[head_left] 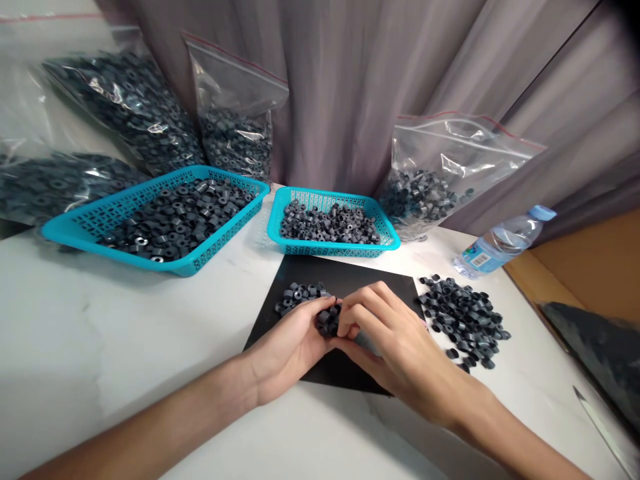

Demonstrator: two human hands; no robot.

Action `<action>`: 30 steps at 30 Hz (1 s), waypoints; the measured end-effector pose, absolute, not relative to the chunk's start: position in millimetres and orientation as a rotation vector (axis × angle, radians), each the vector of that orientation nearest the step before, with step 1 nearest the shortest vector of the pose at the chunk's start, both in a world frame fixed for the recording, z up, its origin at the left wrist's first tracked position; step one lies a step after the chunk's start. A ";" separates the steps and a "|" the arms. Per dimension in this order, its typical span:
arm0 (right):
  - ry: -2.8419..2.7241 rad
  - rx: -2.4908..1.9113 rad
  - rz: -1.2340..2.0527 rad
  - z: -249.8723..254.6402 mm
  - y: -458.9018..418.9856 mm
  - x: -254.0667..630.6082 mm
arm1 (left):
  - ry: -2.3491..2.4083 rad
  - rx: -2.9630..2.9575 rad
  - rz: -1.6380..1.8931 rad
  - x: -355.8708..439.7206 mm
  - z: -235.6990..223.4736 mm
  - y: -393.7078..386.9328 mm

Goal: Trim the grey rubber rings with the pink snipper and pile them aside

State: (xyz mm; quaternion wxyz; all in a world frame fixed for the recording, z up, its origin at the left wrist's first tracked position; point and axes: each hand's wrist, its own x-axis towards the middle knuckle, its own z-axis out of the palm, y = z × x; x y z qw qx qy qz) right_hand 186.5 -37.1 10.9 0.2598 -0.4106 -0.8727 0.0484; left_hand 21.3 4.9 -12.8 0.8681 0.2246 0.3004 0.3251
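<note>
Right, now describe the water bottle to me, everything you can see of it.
The bottle is clear and looks like plastic, with a light blue cap on and a blue label showing a white barcode patch. Its base is on the white table, beyond the loose pile of dark pieces. It slants rightward in the picture, perhaps from lens distortion. Neither hand touches it. I can't tell how full it is.
</note>
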 end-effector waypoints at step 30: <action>-2.014 -1.191 0.383 7.2 -33.2 180.4 | 0.664 0.520 0.669 23.5 -17.4 -1.2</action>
